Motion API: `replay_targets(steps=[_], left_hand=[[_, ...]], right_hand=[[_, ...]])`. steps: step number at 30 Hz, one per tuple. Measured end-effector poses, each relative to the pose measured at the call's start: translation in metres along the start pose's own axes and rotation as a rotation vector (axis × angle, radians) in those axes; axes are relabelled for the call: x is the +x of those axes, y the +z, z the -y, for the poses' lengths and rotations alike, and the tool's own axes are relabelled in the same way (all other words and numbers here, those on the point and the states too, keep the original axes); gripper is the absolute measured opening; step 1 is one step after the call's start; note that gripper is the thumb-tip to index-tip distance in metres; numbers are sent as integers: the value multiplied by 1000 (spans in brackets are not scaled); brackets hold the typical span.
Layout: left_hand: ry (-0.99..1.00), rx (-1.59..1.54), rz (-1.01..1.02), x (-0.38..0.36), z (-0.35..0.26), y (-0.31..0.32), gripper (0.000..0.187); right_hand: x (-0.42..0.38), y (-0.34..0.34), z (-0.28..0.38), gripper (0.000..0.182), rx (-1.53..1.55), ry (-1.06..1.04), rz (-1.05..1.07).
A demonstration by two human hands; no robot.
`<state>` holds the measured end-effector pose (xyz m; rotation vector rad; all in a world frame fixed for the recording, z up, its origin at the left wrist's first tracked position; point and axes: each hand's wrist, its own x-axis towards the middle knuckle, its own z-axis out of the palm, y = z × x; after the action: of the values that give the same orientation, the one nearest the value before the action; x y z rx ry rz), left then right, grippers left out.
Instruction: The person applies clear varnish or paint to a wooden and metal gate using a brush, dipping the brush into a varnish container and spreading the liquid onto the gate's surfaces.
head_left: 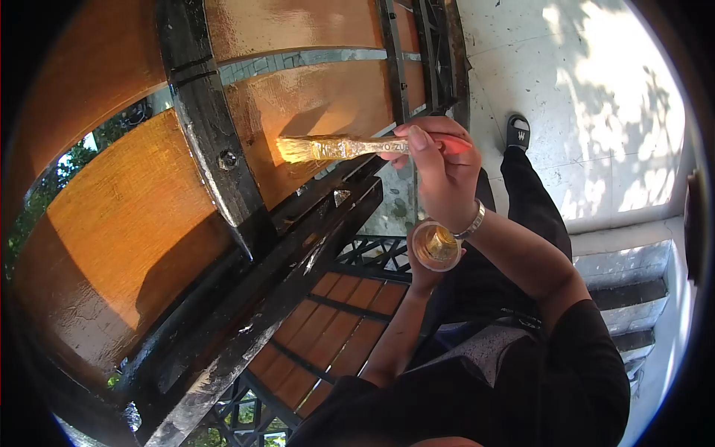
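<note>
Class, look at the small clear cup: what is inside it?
The clear cup in the left hand holds a shallow amber liquid. The right hand and wrist cover its upper rim.

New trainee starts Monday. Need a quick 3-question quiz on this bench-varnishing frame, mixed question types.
1. True or false: the bristles of the paintbrush rest on the wooden slat.
2. Multiple choice: the left hand holds A) a rag, B) a small clear cup of amber liquid, C) a scraper.
3. Fill in: the right hand wears a ____ at the wrist.

Key
1. True. The bristles lie on the glossy slat beside the black metal frame.
2. B.
3. Bracelet.
</note>
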<state>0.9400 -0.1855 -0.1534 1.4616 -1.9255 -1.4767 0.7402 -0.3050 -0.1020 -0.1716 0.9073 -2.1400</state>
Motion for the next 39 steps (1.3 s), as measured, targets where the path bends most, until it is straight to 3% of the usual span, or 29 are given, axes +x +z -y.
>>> replay_targets(steps=[3, 8, 10, 13, 17, 19, 20, 22, 26, 34, 36, 39], left_hand=[[33, -118, -3, 7, -2, 2, 91], [93, -182, 7, 8, 9, 1, 89], [93, -198, 3, 9, 13, 0, 88], [126, -143, 41, 10, 16, -2, 90], [108, -166, 62, 11, 12, -2, 91], [109, -161, 63, 8, 10, -4, 92], [33, -153, 54, 2, 10, -6, 92], [-39, -140, 46, -2, 13, -8, 92], [20, -137, 69, 4, 12, -7, 91], [117, -171, 64, 5, 20, -5, 87], [82, -165, 74, 5, 19, -5, 90], [63, -196, 78, 4, 20, -3, 90]], right_hand=[[20, -4, -15, 15, 51, 38, 43], [38, -58, -76, 18, -105, 124, -149], [41, -82, -84, 22, -441, 46, -146], [37, -81, -76, 16, -596, -84, -189], [31, -33, -40, 14, -611, -151, -107], [28, 4, -15, 14, -213, -131, -98], [28, 15, -6, 14, -208, -131, -99], [30, 30, 4, 15, 94, -139, -78], [40, 24, -12, 18, 47, -55, -110], [55, -76, -87, 17, -473, -8, -272], [60, -73, -81, 15, -606, -110, -283], [65, -35, -52, 14, -514, -125, -207]])
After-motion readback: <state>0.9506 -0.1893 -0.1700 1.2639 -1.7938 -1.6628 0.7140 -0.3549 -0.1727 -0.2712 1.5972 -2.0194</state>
